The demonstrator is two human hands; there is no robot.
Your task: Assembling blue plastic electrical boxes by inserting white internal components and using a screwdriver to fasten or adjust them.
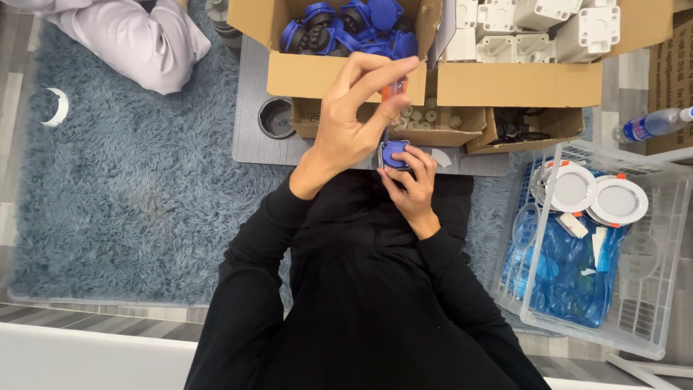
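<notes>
Hands work close to the body, above a black-sleeved lap. Right hand point(413, 184) is closed around a small round blue plastic cap part point(394, 154), held just off the near edge of the low grey board point(249, 137). Left hand point(351, 115), at about 11 o'clock from the right, pinches the orange-handled screwdriver point(393, 92) between thumb and fingertips, shaft pointing down into the blue part.

Judgement: the driving step goes best with the shaft kept upright over the part and the right-hand grip firm, so the tip does not slip out sideways; tip seating cannot be confirmed, being hidden by fingers.

Further out at 12 o'clock sits a shallow cardboard tray of small pale cylindrical pieces point(426, 115), and beyond it an open cardboard box of blue round parts point(346, 29). At 1 o'clock stands a cardboard box of white plastic housings point(548, 29). At 3 o'clock, a white wire basket point(650, 332) holds round white lamp fittings point(574, 188). At 10 o'clock, another person's pale sleeve point(137, 43) lies on the grey-blue shaggy rug point(130, 188).
</notes>
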